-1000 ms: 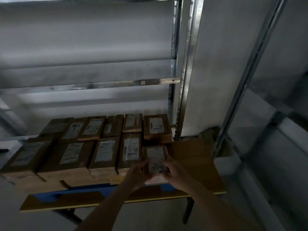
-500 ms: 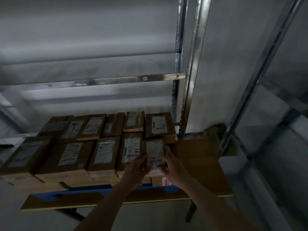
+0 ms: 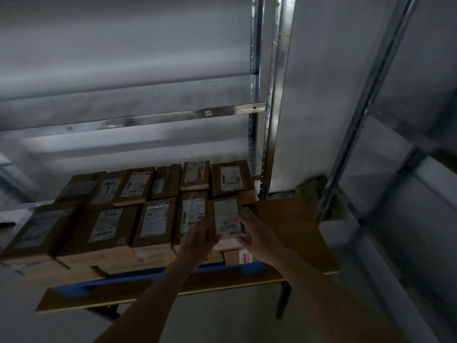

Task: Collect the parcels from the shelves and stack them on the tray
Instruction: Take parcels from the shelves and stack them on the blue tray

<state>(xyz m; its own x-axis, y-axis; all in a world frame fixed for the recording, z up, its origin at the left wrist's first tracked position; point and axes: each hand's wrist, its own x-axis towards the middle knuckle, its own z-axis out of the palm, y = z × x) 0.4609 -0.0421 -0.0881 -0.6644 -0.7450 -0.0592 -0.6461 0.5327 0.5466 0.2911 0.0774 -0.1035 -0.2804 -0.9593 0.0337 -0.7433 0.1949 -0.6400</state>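
Evidently both hands, left hand (image 3: 200, 237) and right hand (image 3: 257, 235), are closing their grip on a small parcel's (image 3: 227, 216) sides, squaring it atop the stacked parcels (image 3: 158, 220) beside.

Small parcel (image 3: 227, 217) farther back between hands (image 3: 227, 233).

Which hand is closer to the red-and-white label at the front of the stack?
Right. The right hand sits just above the red-and-white label; the left hand is farther left.

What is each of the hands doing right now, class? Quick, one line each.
Left hand: holds the left edge of the small parcel.
Right hand: holds the same parcel's right edge.
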